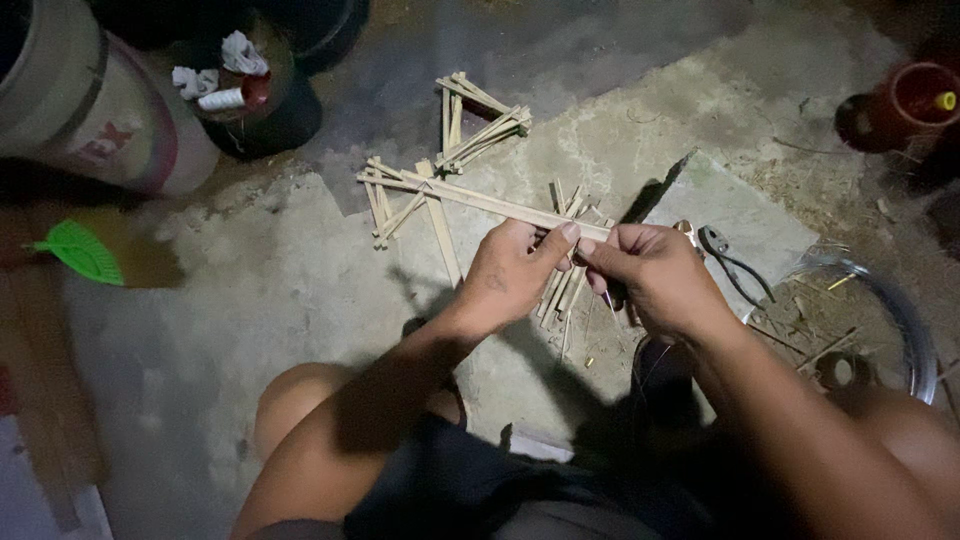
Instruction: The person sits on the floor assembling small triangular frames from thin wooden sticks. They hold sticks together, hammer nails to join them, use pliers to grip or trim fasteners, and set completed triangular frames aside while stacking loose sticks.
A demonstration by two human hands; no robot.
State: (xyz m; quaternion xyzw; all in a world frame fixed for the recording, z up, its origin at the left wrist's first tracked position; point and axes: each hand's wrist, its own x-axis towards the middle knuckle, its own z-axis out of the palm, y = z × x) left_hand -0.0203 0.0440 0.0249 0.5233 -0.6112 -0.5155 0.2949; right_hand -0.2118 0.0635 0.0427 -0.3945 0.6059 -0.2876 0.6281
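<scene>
My left hand (pixel 510 275) and my right hand (pixel 650 275) meet above the concrete floor, both pinching one end of a frame of thin bamboo sticks (pixel 450 195). The frame reaches up and left from my fingers, with a triangle of sticks at its far end. A second small stick triangle (pixel 478 125) lies on the floor beyond it. More loose sticks (pixel 565 290) lie under my hands. A dark-handled tool (pixel 612 295) shows under my right hand's fingers; what it is I cannot tell.
Pliers (pixel 730 260) lie on the floor right of my hands. A coil of wire (pixel 895 310) sits at the right, a red pot (pixel 910 100) far right. A large drum (pixel 90 110), a dark pot with rags and thread (pixel 250 95), and a green brush (pixel 80 250) stand left.
</scene>
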